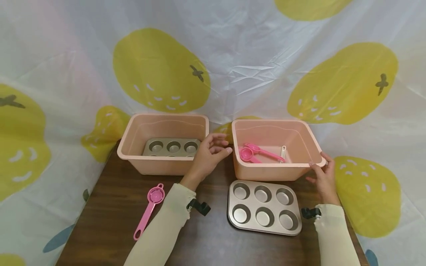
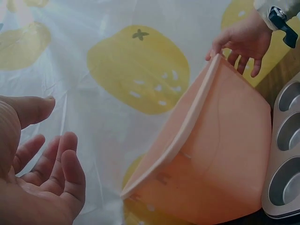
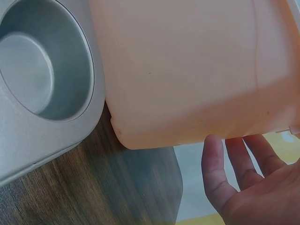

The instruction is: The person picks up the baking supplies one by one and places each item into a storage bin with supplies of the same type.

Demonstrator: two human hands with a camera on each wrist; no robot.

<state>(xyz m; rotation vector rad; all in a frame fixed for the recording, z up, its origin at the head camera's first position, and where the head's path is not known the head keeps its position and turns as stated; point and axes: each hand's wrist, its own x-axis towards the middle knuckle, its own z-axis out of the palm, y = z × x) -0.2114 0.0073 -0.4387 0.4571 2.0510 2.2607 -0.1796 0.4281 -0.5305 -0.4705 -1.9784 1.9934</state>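
My right hand [image 1: 324, 179] pinches the front right corner of the right-hand peach plastic bin [image 1: 266, 172], thumb at the rim. In the right wrist view its fingertips [image 3: 213, 145] lie along the bin's side. My left hand [image 1: 209, 153] hovers between the two bins, holding nothing, its fingers loosely bent and apart from the right bin. Two pink long-handled utensils [image 1: 270, 154] and a small white piece [image 1: 283, 152] lie inside that bin. Directly in front of it rests a six-cup muffin tin [image 1: 264, 205], close against the bin's wall.
On the left stands a matching peach bin [image 1: 159, 166] with another muffin tin [image 1: 173, 147] inside, partly hidden by its front wall. A pink egg separator [image 1: 151, 207] lies on the dark wooden table [image 1: 103, 225], left of my forearm. A lemon-patterned curtain [image 1: 246, 44] hangs behind.
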